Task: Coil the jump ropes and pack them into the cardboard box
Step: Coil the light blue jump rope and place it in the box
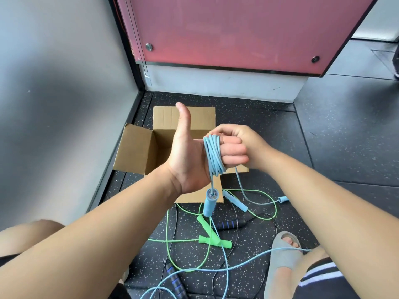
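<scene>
Rope [212, 156], blue, sits in several turns round the straight, pressed-together fingers of the left hand [187, 156], thumb up. The right hand [244, 137] pinches the strand at the coil's top, and one handle [209, 205] hangs free below. Likely faults: slack could let turns slide off the fingertips, and the trailing end may snag on the green rope [210, 233] and black rope [228, 225] tangled on the floor [323, 147]. The open box [138, 147] stands just behind the hands, near the wall [64, 104] on its left, with room to its right.
</scene>
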